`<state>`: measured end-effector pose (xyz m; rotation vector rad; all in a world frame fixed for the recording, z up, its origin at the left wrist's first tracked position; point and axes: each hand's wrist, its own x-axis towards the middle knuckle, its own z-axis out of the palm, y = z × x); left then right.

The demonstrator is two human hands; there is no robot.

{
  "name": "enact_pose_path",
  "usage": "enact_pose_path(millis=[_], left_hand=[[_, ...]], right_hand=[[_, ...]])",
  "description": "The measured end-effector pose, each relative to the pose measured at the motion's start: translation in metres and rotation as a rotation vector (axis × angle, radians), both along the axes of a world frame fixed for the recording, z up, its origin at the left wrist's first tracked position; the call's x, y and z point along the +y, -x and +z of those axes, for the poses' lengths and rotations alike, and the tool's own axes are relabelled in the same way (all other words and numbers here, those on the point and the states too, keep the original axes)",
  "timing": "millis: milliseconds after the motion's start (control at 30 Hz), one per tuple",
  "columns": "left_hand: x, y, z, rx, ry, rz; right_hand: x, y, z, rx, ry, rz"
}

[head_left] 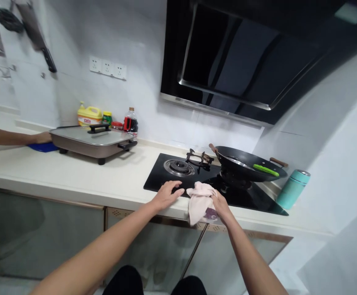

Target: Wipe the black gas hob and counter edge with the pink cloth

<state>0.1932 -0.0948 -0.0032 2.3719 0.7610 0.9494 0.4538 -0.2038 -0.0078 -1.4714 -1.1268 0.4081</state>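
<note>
A pale pink cloth (200, 200) with a purple patch hangs over the front edge of the black glass gas hob (196, 176). My right hand (221, 205) grips its right side. To the left of the cloth, my left hand (168, 194) is by the hob's front edge with its fingers apart, holding nothing. Behind it is the bare left burner (179, 167), and its black pan support (199, 159) lies at the back of the hob. A dark wok (239, 166) with wooden handles sits on the right burner, a bright green-handled utensil (266, 169) resting in it.
A lidded electric pan (82, 144) stands on the counter at left. Another person's hand (43, 138) is beside it on a blue cloth (44, 147). A yellow jug (89, 116) and a dark sauce bottle (130, 121) stand behind. A teal flask (293, 189) leans at right, below the range hood (233, 61).
</note>
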Motion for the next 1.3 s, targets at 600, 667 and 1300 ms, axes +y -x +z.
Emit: enact_pose_path(millis=[600, 667, 1300], left_hand=[[-0.146, -0.128, 0.009, 0.195, -0.132, -0.504], [-0.162, -0.141, 0.014, 0.217, -0.039, -0.531], [-0.226, -0.190, 0.011, 0.080, 0.448, -0.507]], right_hand=[[-0.201, -0.055, -0.014, -0.120, 0.090, -0.026], [-0.240, -0.069, -0.021, -0.148, 0.181, -0.038], [-0.369, -0.122, -0.080, -0.289, 0.468, -0.446]])
